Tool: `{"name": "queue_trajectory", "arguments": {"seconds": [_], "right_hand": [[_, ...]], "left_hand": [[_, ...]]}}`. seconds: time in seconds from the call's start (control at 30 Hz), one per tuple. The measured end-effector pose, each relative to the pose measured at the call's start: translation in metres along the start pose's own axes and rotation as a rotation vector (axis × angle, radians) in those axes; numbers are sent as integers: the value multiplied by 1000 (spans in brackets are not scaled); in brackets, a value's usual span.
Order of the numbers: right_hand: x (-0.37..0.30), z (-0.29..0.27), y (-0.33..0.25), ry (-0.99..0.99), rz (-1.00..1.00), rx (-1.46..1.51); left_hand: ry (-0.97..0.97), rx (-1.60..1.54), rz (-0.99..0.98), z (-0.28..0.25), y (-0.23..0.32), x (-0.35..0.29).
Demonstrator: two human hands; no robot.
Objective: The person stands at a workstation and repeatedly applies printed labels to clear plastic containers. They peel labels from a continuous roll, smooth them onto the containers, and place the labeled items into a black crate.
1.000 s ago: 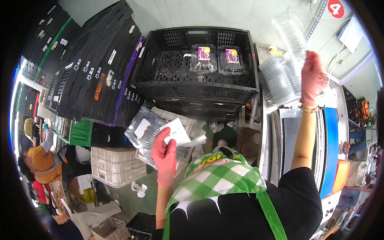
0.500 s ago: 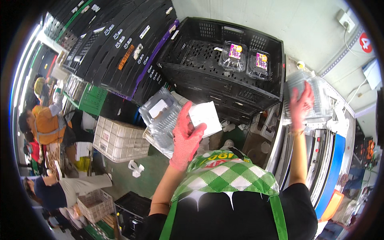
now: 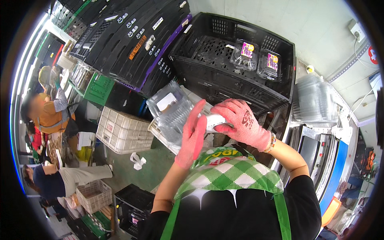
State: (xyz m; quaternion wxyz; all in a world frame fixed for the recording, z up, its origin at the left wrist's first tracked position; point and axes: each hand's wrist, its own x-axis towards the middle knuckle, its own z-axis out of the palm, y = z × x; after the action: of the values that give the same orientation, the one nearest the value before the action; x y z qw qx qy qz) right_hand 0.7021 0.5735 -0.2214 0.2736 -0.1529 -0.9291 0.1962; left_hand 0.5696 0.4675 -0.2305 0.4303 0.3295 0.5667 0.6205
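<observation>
In front of my chest is a white square stack [image 3: 215, 120], which looks like thin sheets or pads. My left hand [image 3: 191, 138], in a pink glove, holds it from the left side with the thumb up. My right hand [image 3: 245, 123], gloved the same way, curls its fingers over the right edge, hiding much of the stack. Left of my left hand, clear plastic clamshell boxes [image 3: 172, 116] lie nested in a white crate [image 3: 154, 131]. Farther off, two closed clear boxes with purple and yellow labels, a left one [image 3: 244, 58] and a right one [image 3: 270, 67], sit in a black crate [image 3: 192, 66].
Tall stacked black crates [image 3: 116, 48] rise at the left. More nested clear boxes [image 3: 314, 100] stand on the right beside a machine [image 3: 316, 148] with a blue panel. A white crate [image 3: 122, 130] is on the floor. People work at the far left, one in an orange top [image 3: 52, 114].
My right hand has left the nested clear boxes on the right and come across to the white stack in my left hand. The view has shifted slightly.
</observation>
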Motion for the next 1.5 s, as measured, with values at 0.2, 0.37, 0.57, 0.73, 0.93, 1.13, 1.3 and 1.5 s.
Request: {"name": "queue_trajectory", "arguments": {"seconds": [0.2,0.37,0.57,0.73,0.93,1.13,1.3,1.5], "right_hand": [[-3,5,-3,-112,48,100],[-4,6,1,98,-45,116],[-7,7,1,157,-76,40],[-9,9,4,139,0,172],[-13,16,5,97,53,198],[-14,16,5,168,-136,41],[-16,13,8,226,-124,154],[-9,12,12,337,472,728]], "left_hand": [[-18,2,73,-2,-2,5],[-32,173,-125,-3,12,9],[-90,139,-183,-4,8,13],[-105,-181,-312,-7,-13,17],[-143,-68,-179,-2,-13,13],[-83,-119,-365,0,-6,16],[-92,-161,-464,1,-13,16],[-344,182,-335,-6,-100,13]]}}
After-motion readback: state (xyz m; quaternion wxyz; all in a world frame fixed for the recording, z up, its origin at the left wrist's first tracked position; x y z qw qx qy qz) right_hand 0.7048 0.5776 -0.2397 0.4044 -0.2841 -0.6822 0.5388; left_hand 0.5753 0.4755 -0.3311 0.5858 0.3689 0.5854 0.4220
